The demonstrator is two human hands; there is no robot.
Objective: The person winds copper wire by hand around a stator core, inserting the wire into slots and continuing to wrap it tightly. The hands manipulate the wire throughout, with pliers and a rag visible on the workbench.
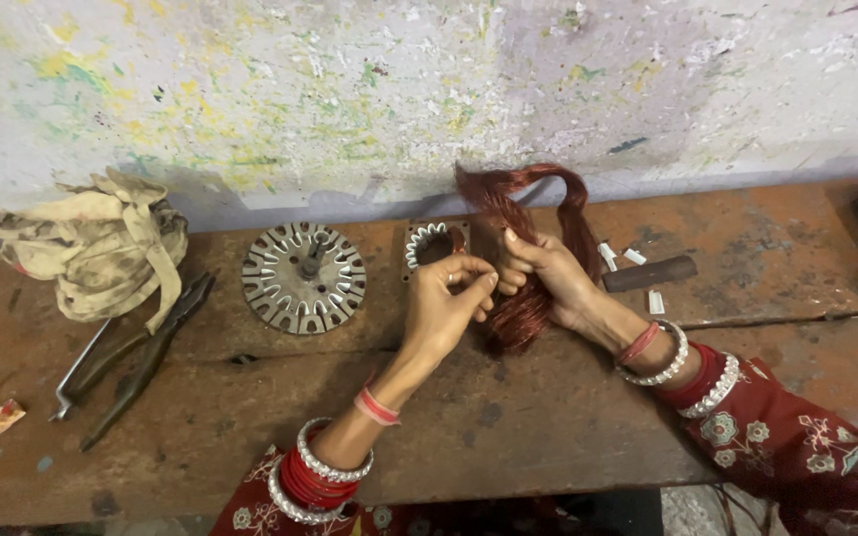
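Both hands — left hand [446, 298] pinching strands, right hand [546, 278] gripping copper wire coil [523, 248] — small orange wrapper [0, 417] far left.

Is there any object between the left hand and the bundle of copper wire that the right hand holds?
Nothing visible stands between them. The left hand pinches at the copper wire bundle directly, beside the right hand that grips it. The small square stator lies behind the hands on the bench, not between them.

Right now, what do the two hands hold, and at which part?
The right hand grips the copper wire bundle around its middle. The left hand pinches thin strands at the bundle's side.
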